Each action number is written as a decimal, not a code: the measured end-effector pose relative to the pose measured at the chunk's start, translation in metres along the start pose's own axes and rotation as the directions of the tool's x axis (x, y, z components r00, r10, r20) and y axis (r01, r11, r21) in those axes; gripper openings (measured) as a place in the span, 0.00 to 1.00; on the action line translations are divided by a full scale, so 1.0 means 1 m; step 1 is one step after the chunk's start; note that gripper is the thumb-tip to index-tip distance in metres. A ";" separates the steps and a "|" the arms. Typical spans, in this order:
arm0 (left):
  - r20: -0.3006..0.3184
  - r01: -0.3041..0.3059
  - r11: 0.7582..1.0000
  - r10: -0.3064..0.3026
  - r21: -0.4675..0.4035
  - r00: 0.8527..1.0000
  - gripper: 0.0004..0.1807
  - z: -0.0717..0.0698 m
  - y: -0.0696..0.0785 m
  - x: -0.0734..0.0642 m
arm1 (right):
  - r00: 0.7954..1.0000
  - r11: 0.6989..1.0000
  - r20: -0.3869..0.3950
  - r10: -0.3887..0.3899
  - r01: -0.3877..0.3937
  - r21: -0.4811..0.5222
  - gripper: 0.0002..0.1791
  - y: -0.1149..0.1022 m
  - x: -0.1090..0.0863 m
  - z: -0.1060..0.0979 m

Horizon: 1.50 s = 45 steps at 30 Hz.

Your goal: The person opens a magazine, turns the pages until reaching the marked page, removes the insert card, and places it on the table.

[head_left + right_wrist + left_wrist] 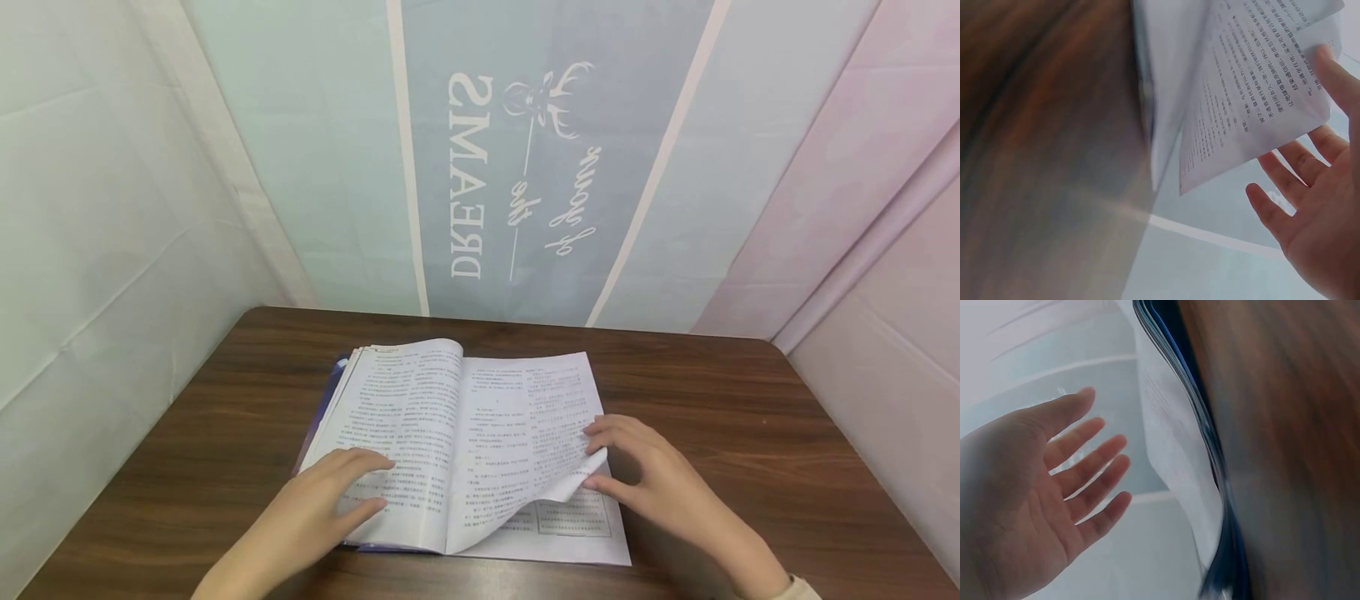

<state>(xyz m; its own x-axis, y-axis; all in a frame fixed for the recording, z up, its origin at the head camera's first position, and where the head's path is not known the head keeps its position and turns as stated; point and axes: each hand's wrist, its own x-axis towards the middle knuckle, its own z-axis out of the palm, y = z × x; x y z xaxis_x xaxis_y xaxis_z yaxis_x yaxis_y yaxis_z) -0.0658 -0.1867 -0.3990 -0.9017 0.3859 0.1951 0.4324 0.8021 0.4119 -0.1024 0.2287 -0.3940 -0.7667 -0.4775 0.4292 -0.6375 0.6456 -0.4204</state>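
Observation:
An open magazine [495, 400] with printed text lies on the table, its left stack of pages bulging near the spine. My right hand [660, 479] is at the lower right edge and holds the lifted corner of a page [566, 485] between thumb and fingers. In the right wrist view, the thumb [1329, 65] lies on one face of that page and the other fingers are behind it. Over the lower left page hovers my left hand [318, 500], thumb and fingers apart. The left wrist view shows that hand [1047, 487] holding nothing, clear of the pages.
The dark wooden table [720, 400] extends around the magazine. A blue-green curtain [330, 150] with white lettering hangs behind the table's far edge, and pale fabric walls [97, 208] stand at both sides.

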 end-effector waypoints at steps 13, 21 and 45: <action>-0.093 -0.133 0.990 0.128 -0.051 0.987 0.19 0.006 0.041 0.020 | 0.998 0.996 -0.055 -0.043 0.047 0.080 0.22 -0.025 0.028 -0.004; -0.127 -0.229 0.967 0.215 -0.110 0.968 0.24 0.002 0.062 0.031 | 0.997 0.995 -0.059 -0.043 0.048 0.092 0.21 -0.043 0.043 -0.003; -0.274 -0.386 0.895 0.322 -0.224 0.906 0.24 0.007 0.093 0.048 | 0.991 0.988 -0.071 -0.117 0.124 0.091 0.19 -0.073 0.065 -0.004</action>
<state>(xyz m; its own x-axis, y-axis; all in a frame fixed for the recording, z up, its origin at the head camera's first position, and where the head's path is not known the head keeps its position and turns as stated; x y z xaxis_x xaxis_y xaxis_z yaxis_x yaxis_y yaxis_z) -0.0694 -0.0906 -0.3578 -0.6786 0.4827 0.5536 0.7342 0.4667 0.4931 -0.1053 0.1528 -0.3316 -0.6793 -0.5065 0.5311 -0.7316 0.5246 -0.4353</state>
